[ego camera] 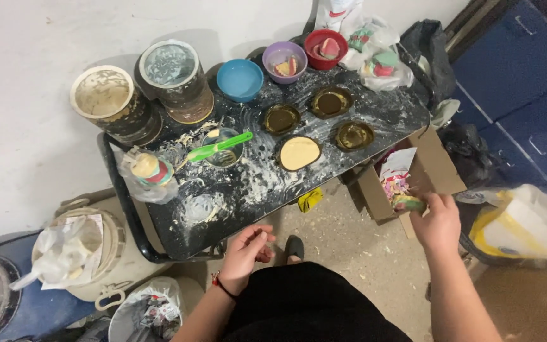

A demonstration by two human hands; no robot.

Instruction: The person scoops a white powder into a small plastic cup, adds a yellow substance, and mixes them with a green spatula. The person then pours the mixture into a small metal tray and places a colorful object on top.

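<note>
We inspected a black worktable (356,136), heavily smeared with pale residue. The person's right hand (438,223) was at four o'clock from the table's centre, over an open cardboard box (435,166), with its fingers closed on a multicoloured moulded piece (408,202) in pink, green and yellow. More coloured scraps (394,183) lay in the box just above that piece.

The left hand (246,250) hung at six o'clock, just off the table's near edge, fingers loosely curled and apart, holding nothing that we could see. A red-and-black band (222,286) circled its wrist.

On the table we noted four dark round moulds: one at centre filled with cream-coloured paste (299,152), and three showing only dark interiors at twelve (281,118), one (331,101) and three o'clock (354,135). At nine o'clock a green spatula (218,147) rested across a small clear cup (223,152). Further toward nine o'clock sat a bagged lump in cream, red and green (150,170).

Along the far edge stood a blue bowl (240,79), a purple bowl (285,61) and a red bowl (325,48), the latter two containing coloured pieces. At ten o'clock stood two crusted round tubs, one with tan contents (106,95), one greyish (169,64). Clear bags of coloured pieces (378,60) lay at one o'clock.
</note>
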